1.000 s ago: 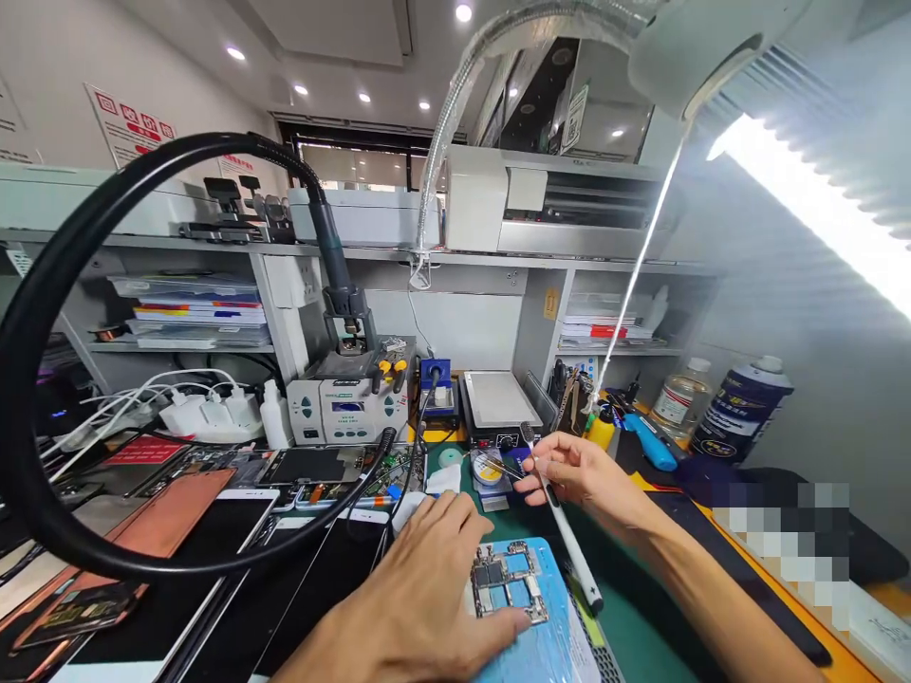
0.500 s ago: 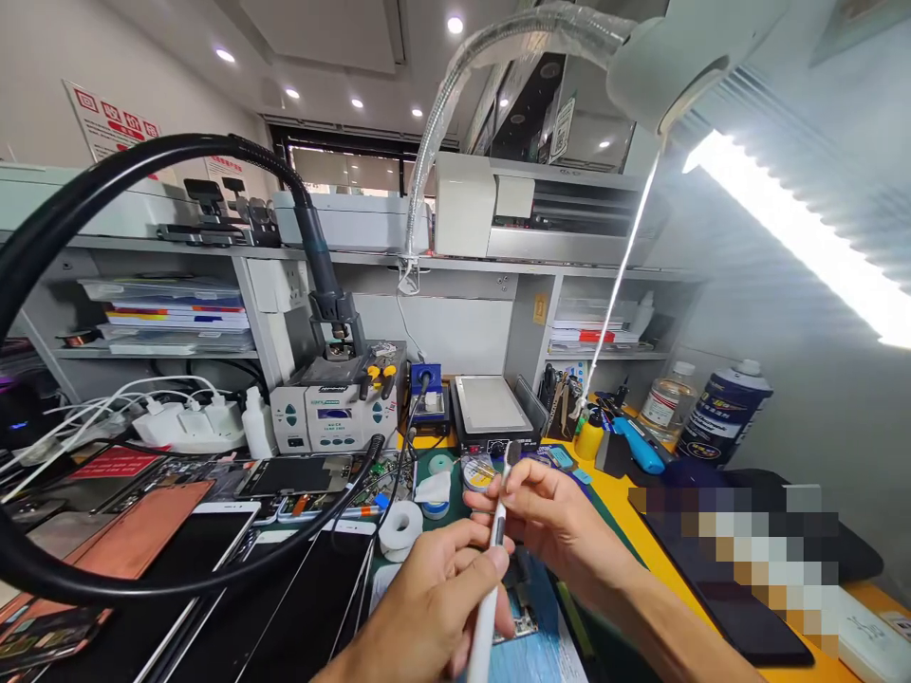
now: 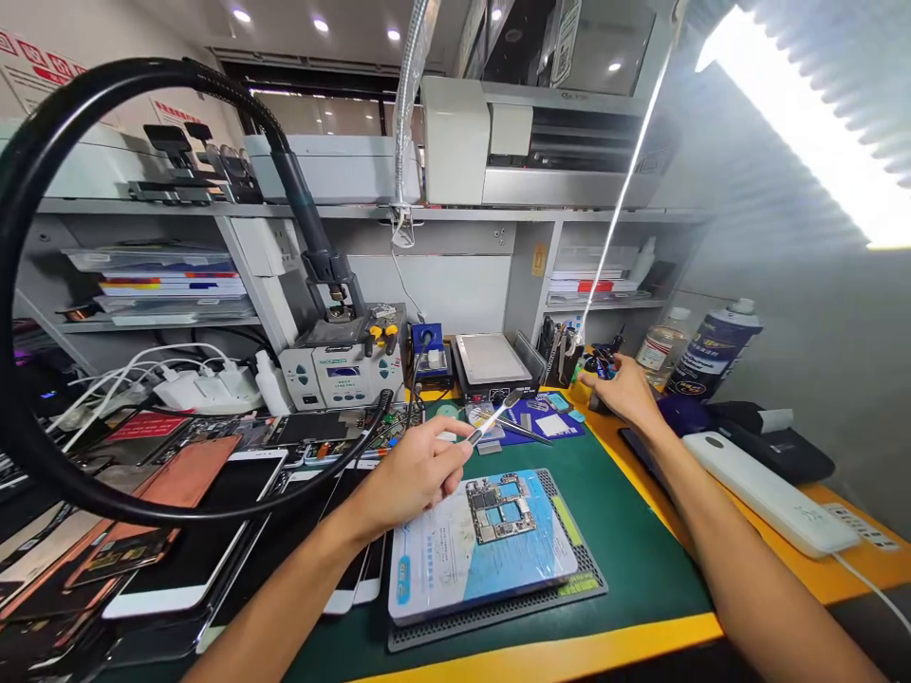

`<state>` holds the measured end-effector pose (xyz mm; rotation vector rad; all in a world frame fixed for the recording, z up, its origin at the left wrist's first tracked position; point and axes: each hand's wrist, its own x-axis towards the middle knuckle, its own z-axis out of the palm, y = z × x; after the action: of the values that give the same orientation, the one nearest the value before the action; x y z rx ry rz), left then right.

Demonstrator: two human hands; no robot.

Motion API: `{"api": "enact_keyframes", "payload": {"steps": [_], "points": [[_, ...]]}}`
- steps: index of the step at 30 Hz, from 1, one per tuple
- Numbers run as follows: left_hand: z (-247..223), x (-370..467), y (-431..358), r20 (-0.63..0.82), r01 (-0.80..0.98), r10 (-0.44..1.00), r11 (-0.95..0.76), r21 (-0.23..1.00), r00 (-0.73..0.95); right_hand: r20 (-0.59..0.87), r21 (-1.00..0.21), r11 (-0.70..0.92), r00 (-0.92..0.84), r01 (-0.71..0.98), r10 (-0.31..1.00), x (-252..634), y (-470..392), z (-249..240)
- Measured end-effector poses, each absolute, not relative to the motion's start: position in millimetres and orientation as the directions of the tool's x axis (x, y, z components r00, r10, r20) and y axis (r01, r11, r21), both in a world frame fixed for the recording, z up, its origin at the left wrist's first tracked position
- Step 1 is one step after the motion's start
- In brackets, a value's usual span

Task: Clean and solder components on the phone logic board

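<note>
Above the green mat [image 3: 626,560], the left hand [image 3: 405,470] pinches a thin brush [image 3: 491,419] near its bristle end; it looks light and stiff. Far right, the right hand [image 3: 626,389] reaches among small tools [image 3: 562,356], its grip not visible. A bare, fragile circuit board [image 3: 500,495] lies on the blue pad [image 3: 462,555].

Brush [image 3: 491,418]: passed from right hand to left hand [image 3: 413,471], bristles toward 1 o'clock. Right hand [image 3: 626,392]: now empty, reaching to tool holder [image 3: 562,353] at 2 o'clock.
</note>
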<state>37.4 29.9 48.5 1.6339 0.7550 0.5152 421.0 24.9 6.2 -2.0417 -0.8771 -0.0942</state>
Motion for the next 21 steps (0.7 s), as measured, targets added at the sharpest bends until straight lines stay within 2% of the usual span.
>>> {"api": "enact_keyframes", "payload": {"steps": [6, 13, 17, 21], "points": [[45, 36, 34, -0.076, 0.252, 0.675, -0.167, 0.953, 0.734, 0.273, -0.613, -0.480, 0.738, 0.628, 0.617, 426, 34, -10], [49, 33, 33, -0.106, 0.260, 0.621, -0.163, 0.952, 0.776, 0.203, -0.570, -0.535, 0.739, 0.623, 0.643, 424, 36, -13], [48, 32, 36, -0.156, 0.283, 0.570, -0.140, 0.949, 0.807, 0.179, -0.582, -0.516, 0.719, 0.628, 0.672, 421, 33, -7], [50, 27, 41, -0.199, 0.334, 0.535, -0.166, 0.928, 0.821, 0.149, -0.647, -0.417, 0.642, 0.638, 0.752, 411, 24, 9]]}}
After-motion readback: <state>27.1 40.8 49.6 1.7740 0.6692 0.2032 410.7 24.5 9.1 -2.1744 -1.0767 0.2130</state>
